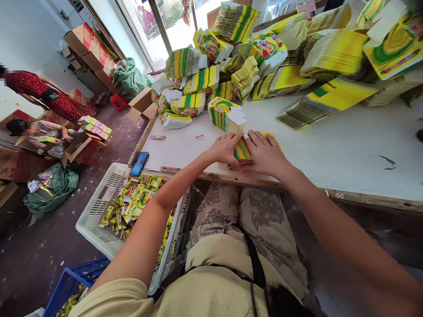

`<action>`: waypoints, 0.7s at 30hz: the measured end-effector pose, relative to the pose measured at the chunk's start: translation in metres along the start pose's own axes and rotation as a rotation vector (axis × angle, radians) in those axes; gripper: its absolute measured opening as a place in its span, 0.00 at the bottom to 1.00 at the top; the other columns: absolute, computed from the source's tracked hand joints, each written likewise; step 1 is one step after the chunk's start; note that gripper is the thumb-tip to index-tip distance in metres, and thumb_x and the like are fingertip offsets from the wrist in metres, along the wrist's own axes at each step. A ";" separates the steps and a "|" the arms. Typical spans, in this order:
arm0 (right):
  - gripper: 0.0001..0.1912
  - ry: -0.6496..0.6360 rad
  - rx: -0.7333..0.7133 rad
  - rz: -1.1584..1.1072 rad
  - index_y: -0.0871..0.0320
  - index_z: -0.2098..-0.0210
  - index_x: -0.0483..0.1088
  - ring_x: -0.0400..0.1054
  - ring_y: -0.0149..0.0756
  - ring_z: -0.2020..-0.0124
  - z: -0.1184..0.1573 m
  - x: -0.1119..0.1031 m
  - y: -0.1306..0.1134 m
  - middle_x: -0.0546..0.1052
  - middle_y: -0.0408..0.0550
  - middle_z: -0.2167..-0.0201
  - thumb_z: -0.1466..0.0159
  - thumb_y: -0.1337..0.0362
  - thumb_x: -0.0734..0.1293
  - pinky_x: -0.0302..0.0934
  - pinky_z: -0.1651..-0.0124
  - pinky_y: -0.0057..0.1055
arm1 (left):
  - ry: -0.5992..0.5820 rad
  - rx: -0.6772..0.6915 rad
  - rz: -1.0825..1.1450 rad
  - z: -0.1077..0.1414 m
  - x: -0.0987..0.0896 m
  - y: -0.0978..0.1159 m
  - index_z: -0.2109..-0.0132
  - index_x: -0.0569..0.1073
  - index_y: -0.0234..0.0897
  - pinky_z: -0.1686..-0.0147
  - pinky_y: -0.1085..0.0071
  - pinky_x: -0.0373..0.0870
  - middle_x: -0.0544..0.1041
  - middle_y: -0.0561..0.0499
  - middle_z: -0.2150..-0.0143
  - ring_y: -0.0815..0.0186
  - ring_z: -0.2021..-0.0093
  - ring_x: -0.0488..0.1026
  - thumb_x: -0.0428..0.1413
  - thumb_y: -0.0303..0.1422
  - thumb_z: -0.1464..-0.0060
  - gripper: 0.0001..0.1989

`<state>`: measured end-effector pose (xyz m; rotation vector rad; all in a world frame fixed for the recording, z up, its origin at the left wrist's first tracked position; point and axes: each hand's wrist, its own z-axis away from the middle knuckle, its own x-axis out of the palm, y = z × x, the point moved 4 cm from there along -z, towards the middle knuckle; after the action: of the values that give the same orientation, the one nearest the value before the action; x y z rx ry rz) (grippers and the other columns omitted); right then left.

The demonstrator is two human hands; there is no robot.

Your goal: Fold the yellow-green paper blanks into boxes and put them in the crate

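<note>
A stack of flat yellow and green cartons (243,154) lies at the near edge of the white table (330,149). My left hand (228,149) is wrapped round its left end, thumb and fingers against it. Over its right side and top lies my right hand (264,154), pressing on it, with the fingers partly spread. Just beyond my hands stands a small bundle of cartons (224,113) with white flaps. Many more bundled cartons (201,81) are heaped along the far side of the table.
Left of my legs, a white crate (115,171) holds many small yellow packets; a blue crate (62,286) sits lower left. A phone (139,164) lies at the table's left corner. Two people are among boxes at the far left, one standing (49,94), one seated (49,136).
</note>
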<state>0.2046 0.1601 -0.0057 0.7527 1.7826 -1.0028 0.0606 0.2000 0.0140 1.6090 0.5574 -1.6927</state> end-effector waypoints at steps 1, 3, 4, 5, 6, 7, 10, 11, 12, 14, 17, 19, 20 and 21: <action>0.56 -0.034 -0.012 0.009 0.66 0.29 0.48 0.47 0.68 0.29 0.000 0.008 0.003 0.52 0.71 0.29 0.44 0.35 0.65 0.44 0.32 0.63 | 0.000 0.002 -0.004 0.001 0.000 -0.001 0.29 0.51 0.30 0.39 0.50 0.60 0.62 0.32 0.34 0.43 0.35 0.60 0.65 0.48 0.65 0.59; 0.54 -0.054 -0.019 0.019 0.65 0.31 0.53 0.49 0.68 0.30 -0.003 0.017 0.010 0.54 0.70 0.29 0.45 0.36 0.66 0.46 0.33 0.62 | -0.008 0.008 -0.009 -0.001 -0.001 -0.004 0.29 0.50 0.31 0.39 0.49 0.61 0.62 0.33 0.34 0.43 0.35 0.60 0.65 0.47 0.65 0.59; 0.53 -0.051 -0.018 0.018 0.64 0.31 0.54 0.50 0.67 0.30 -0.006 0.018 0.015 0.54 0.69 0.29 0.44 0.36 0.67 0.46 0.33 0.61 | -0.013 0.010 -0.010 -0.003 -0.002 -0.006 0.29 0.50 0.31 0.40 0.49 0.61 0.62 0.33 0.34 0.43 0.35 0.60 0.65 0.47 0.65 0.59; 0.52 -0.050 -0.017 0.015 0.63 0.31 0.55 0.50 0.67 0.30 -0.009 0.019 0.019 0.55 0.67 0.29 0.44 0.37 0.67 0.47 0.33 0.61 | -0.018 0.007 -0.011 -0.006 -0.004 -0.008 0.29 0.51 0.32 0.40 0.49 0.62 0.62 0.33 0.34 0.43 0.35 0.60 0.65 0.47 0.65 0.58; 0.51 -0.051 -0.014 0.013 0.62 0.31 0.55 0.50 0.67 0.30 -0.013 0.018 0.022 0.55 0.66 0.29 0.44 0.38 0.67 0.47 0.33 0.61 | -0.023 0.002 -0.013 -0.009 -0.006 -0.011 0.29 0.51 0.32 0.40 0.50 0.63 0.63 0.34 0.35 0.43 0.36 0.61 0.65 0.46 0.65 0.58; 0.51 -0.054 -0.008 0.013 0.62 0.31 0.56 0.50 0.67 0.30 -0.016 0.018 0.026 0.55 0.66 0.29 0.44 0.38 0.68 0.46 0.33 0.61 | -0.027 -0.004 -0.016 -0.013 -0.008 -0.013 0.29 0.52 0.33 0.41 0.50 0.63 0.63 0.34 0.35 0.44 0.36 0.61 0.65 0.46 0.65 0.58; 0.52 -0.047 0.017 0.027 0.63 0.31 0.56 0.48 0.70 0.30 -0.020 0.016 0.028 0.56 0.67 0.30 0.45 0.38 0.68 0.45 0.34 0.63 | -0.032 -0.015 -0.023 -0.018 -0.009 -0.015 0.29 0.52 0.33 0.41 0.49 0.64 0.63 0.33 0.35 0.44 0.36 0.61 0.66 0.45 0.66 0.58; 0.52 -0.034 0.017 0.033 0.63 0.31 0.56 0.48 0.70 0.30 -0.018 0.015 0.026 0.56 0.67 0.30 0.45 0.38 0.68 0.45 0.33 0.63 | -0.029 -0.015 -0.019 -0.017 -0.008 -0.015 0.29 0.52 0.32 0.41 0.49 0.63 0.63 0.33 0.35 0.43 0.36 0.61 0.66 0.44 0.67 0.59; 0.52 -0.019 0.009 0.039 0.64 0.31 0.56 0.48 0.70 0.31 -0.016 0.014 0.022 0.57 0.67 0.31 0.44 0.38 0.67 0.45 0.33 0.63 | -0.022 -0.015 -0.012 -0.014 -0.007 -0.014 0.29 0.52 0.32 0.41 0.48 0.63 0.62 0.33 0.34 0.42 0.35 0.61 0.66 0.44 0.67 0.59; 0.50 0.009 -0.026 0.038 0.63 0.32 0.56 0.51 0.69 0.32 -0.008 0.012 0.012 0.59 0.67 0.32 0.43 0.37 0.66 0.45 0.33 0.63 | -0.005 -0.008 0.011 -0.006 -0.003 -0.012 0.29 0.51 0.33 0.40 0.47 0.61 0.62 0.33 0.34 0.40 0.35 0.59 0.66 0.44 0.67 0.59; 0.51 0.004 -0.071 -0.007 0.60 0.32 0.58 0.56 0.68 0.34 0.001 0.009 0.003 0.62 0.67 0.34 0.45 0.34 0.66 0.48 0.34 0.62 | 0.006 0.039 0.078 0.007 0.003 -0.011 0.29 0.51 0.36 0.38 0.45 0.57 0.61 0.34 0.33 0.39 0.34 0.57 0.67 0.44 0.68 0.61; 0.54 -0.024 -0.072 -0.055 0.59 0.33 0.59 0.58 0.69 0.36 0.002 0.008 0.006 0.63 0.66 0.35 0.49 0.31 0.67 0.48 0.34 0.64 | 0.022 0.077 0.167 0.013 0.007 -0.015 0.29 0.52 0.38 0.35 0.45 0.53 0.61 0.34 0.32 0.38 0.32 0.55 0.68 0.48 0.70 0.62; 0.56 -0.036 -0.063 -0.082 0.58 0.33 0.60 0.57 0.71 0.35 0.002 0.007 0.011 0.62 0.67 0.35 0.51 0.30 0.67 0.47 0.34 0.66 | 0.051 0.086 0.232 0.016 0.008 -0.019 0.29 0.53 0.38 0.34 0.46 0.50 0.60 0.34 0.31 0.38 0.31 0.54 0.69 0.51 0.71 0.64; 0.58 -0.044 -0.044 -0.115 0.59 0.33 0.59 0.55 0.72 0.34 0.002 0.007 0.018 0.61 0.67 0.34 0.53 0.28 0.67 0.46 0.33 0.66 | 0.096 0.086 0.314 0.020 0.009 -0.023 0.29 0.53 0.38 0.32 0.47 0.47 0.59 0.34 0.30 0.39 0.30 0.52 0.69 0.54 0.72 0.65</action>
<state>0.2175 0.1680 -0.0184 0.6020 1.8207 -1.0442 0.0304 0.1985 0.0033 1.7437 0.2618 -1.4288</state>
